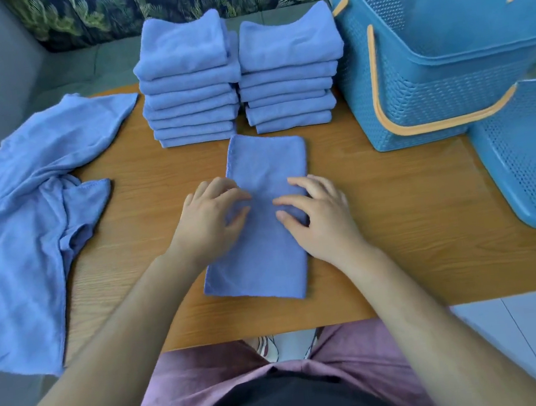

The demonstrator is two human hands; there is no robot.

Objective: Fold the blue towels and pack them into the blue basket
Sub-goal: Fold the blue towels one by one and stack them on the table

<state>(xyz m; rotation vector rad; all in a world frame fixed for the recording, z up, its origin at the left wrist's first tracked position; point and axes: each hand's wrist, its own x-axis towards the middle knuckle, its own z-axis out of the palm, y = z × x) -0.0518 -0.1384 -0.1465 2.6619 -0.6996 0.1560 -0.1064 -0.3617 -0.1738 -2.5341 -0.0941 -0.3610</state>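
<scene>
Centrally: folded towel, bare table beside both long edges; left hand, right hand atop, fingers bent, grip unclear.

A wooden table fills the middle, its orange-brown grain plain to see, the near edge curving off to the right. Behind it sits a grey-green sofa seat, backed by dark leaf-print fabric. Lower right, pale floor tiles — 1 grout line showing. The light is soft and even.
</scene>
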